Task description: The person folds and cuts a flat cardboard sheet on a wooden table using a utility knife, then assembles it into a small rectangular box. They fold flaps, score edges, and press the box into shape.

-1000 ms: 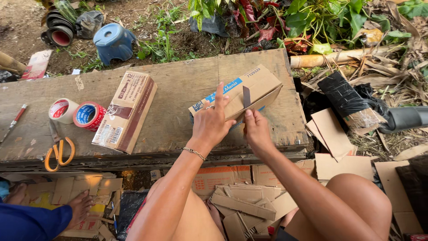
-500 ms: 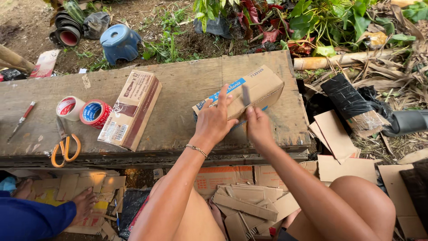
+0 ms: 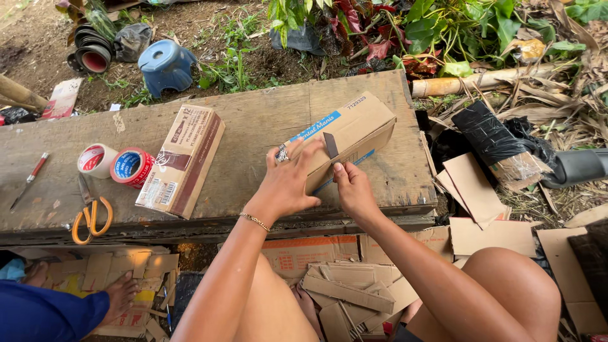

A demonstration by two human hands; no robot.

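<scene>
1. A flattened brown cardboard box with a blue stripe (image 3: 352, 130) is lying tilted on the weathered wooden plank (image 3: 253, 120), toward its right end.
2. The left hand (image 3: 288, 180) is pressing flat on the near end of this box, fingers spread, a ring showing on one finger.
3. The right hand (image 3: 352, 190) is gripping a small dark flat blade (image 3: 330, 145), which is standing upright against the top of the box.
4. A second long brown cardboard box with dark brown tape and a white label (image 3: 182, 159) is resting further left on the plank.
5. Just beside it, a red-and-white tape roll (image 3: 96, 160) and a red-and-blue tape roll (image 3: 132, 167) are touching each other.
6. Orange-handled scissors (image 3: 90, 212) are lying near the plank's front edge.
7. A blue plastic stool (image 3: 166, 64) is standing on the soil beyond.
8. Brown cardboard scraps (image 3: 354, 285) are piling up below, between the knees.
</scene>
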